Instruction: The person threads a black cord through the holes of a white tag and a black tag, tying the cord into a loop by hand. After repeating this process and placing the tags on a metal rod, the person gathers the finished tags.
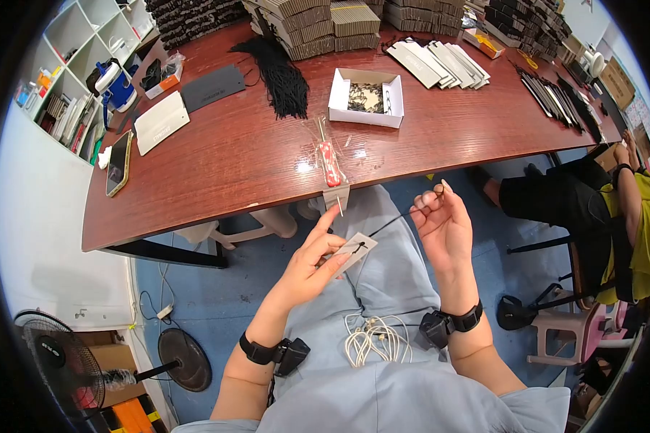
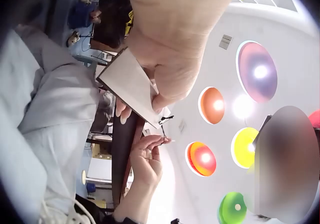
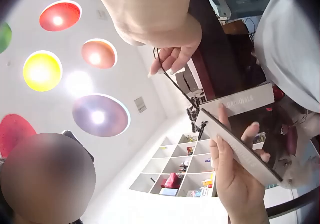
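**Your left hand pinches a pale tag; your right hand pinches a black cord.**

At the far left of the dark red table, a phone lies near a large pale card, with a dark card just beyond. Farther right, a bundle of black strands spreads over the tabletop. Nearer you, your left thumb and fingers hold the tag tilted above your lap, your index finger pointing at the table's near edge. There, a red-handled tool points toward you. Beyond it stands an open white box with black pieces inside. The cord runs rightward from the tag to your raised right fingertips. At the far right, more pale tags lie overlapping.
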`<state>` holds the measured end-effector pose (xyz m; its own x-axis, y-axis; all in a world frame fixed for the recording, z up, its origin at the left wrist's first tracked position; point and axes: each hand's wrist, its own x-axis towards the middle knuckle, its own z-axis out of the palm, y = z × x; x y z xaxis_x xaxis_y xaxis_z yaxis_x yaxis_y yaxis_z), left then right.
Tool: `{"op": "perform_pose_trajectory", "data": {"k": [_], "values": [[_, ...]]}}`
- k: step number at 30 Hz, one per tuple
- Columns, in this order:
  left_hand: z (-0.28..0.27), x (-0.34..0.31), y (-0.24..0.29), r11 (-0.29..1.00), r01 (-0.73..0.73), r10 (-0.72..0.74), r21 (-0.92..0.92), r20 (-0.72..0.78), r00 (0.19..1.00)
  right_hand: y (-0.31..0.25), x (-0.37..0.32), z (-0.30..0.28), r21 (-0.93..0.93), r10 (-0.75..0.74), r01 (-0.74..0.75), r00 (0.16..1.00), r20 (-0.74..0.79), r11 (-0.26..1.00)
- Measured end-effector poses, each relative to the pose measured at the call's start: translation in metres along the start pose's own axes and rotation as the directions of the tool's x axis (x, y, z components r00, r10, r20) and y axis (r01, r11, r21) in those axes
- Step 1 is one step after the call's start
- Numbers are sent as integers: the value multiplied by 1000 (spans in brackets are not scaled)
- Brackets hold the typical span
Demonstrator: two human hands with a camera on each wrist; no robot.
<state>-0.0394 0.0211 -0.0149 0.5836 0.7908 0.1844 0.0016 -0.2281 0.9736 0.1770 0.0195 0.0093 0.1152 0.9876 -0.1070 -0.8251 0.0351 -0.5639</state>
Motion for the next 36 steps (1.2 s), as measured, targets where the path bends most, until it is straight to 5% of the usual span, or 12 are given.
{"op": "perform_pose_trajectory", "data": {"k": [7,8,10,13,17,19,21,23,25,31,33,36], "values": [[2,3,-7,996,-22,23,-89,11,1000,1,2,9,243,9,-121,908,419,962],[1,3,-6,983,-1,3,-182,10,1000,7,1,16,-30,-123,145,918,377,989],[2,4,-5,961,18,-17,-276,8,1000,18,7,12,-437,-382,558,819,428,705],[4,5,-3,968,2,5,-250,29,1000,28,14,11,-600,-505,680,725,468,421],[4,5,-3,966,-1,11,-260,39,999,23,17,3,-730,-483,570,794,370,378],[3,6,-3,961,4,7,-276,39,999,11,8,23,-839,-478,516,789,387,173],[1,6,-3,939,19,-13,-343,21,1000,1,6,31,-787,-463,485,637,617,-382],[0,6,-4,947,18,-10,-322,27,1000,-11,0,31,-706,-430,501,564,705,-502],[-1,7,-5,953,15,-4,-304,37,999,-19,-9,26,-746,-225,395,785,578,-536],[-2,9,-2,921,44,-44,-386,7,999,-50,-7,12,-898,468,389,845,259,-207],[-4,9,-1,887,90,-99,-453,4,995,-52,2,-6,-747,684,-91,488,543,658],[-4,8,-3,906,82,-73,-415,37,997,-24,7,-26,-74,328,-431,551,767,899]]}}
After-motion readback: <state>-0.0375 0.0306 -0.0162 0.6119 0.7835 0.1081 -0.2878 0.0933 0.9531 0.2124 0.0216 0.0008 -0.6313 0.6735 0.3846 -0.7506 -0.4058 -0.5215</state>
